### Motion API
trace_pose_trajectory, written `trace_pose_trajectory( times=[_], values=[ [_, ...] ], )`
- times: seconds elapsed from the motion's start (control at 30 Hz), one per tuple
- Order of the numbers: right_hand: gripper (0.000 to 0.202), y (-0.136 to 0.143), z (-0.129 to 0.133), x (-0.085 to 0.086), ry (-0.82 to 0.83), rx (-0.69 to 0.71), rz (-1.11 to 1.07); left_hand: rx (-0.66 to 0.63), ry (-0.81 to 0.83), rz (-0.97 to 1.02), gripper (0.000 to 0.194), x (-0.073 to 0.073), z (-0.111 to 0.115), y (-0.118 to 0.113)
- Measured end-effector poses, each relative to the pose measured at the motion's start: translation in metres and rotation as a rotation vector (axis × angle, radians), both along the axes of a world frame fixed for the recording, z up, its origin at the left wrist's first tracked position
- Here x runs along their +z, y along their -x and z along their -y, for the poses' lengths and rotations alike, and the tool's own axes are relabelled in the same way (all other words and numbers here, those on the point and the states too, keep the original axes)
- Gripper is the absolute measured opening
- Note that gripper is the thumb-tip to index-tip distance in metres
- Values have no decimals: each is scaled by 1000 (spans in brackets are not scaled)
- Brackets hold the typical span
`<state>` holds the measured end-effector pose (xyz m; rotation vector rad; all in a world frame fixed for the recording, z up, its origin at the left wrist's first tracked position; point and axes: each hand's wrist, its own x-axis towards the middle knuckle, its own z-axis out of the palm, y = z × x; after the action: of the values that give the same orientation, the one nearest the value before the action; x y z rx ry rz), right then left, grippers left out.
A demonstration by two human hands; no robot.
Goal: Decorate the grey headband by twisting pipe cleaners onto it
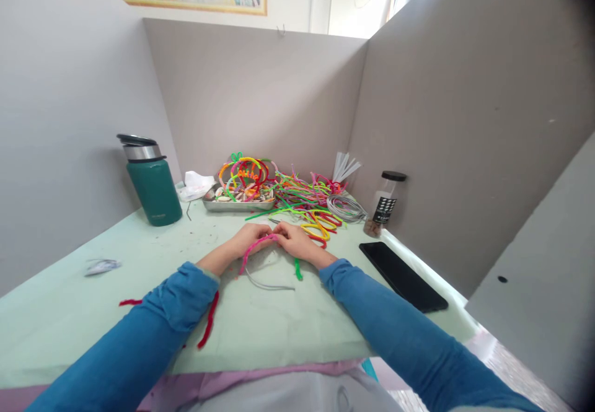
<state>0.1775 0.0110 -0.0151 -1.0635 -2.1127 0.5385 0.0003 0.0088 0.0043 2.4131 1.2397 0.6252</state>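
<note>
Pink fuzzy stem (pixel 253 248) arcs above the table in front of the person, its upper end pinched between the fingertips of the left hand (pixel 251 237) and right hand (pixel 297 241). The step in hand seems to be shaping or twisting that end; the next move probably calls for a steady grip and small finger turns. Below curves a grey wire (pixel 269 287) (whether joined, I cannot tell), with a green scrap (pixel 298 269) nearby and a tray (pixel 239 207) beyond.
</note>
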Motion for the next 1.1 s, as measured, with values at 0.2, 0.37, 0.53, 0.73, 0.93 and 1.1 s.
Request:
trace_pose_trajectory(
  times=[0.2, 0.37, 0.53, 0.73, 0.93, 1.1],
  values=[
    [16, 0, -1, -2, -10, 11, -8, 4, -24, -31, 31, 3, 1, -1],
    [15, 0, -1, -1, -12, 5, -1, 8, -38, -37, 28, 2, 0, -1],
    [15, 0, 0, 0, -11, 6, 2, 43, -42, -58, 25, 4, 2, -3],
    [14, 0, 1, 1, -14, 8, 6, 53, -52, -68, 25, 4, 3, -3],
    [13, 0, 2, 3, -15, 5, 17, 41, -59, -78, 24, 3, 1, -3],
    [13, 0, 3, 4, -13, 3, 18, 56, -40, -71, 24, 6, 4, -4]
  ],
)
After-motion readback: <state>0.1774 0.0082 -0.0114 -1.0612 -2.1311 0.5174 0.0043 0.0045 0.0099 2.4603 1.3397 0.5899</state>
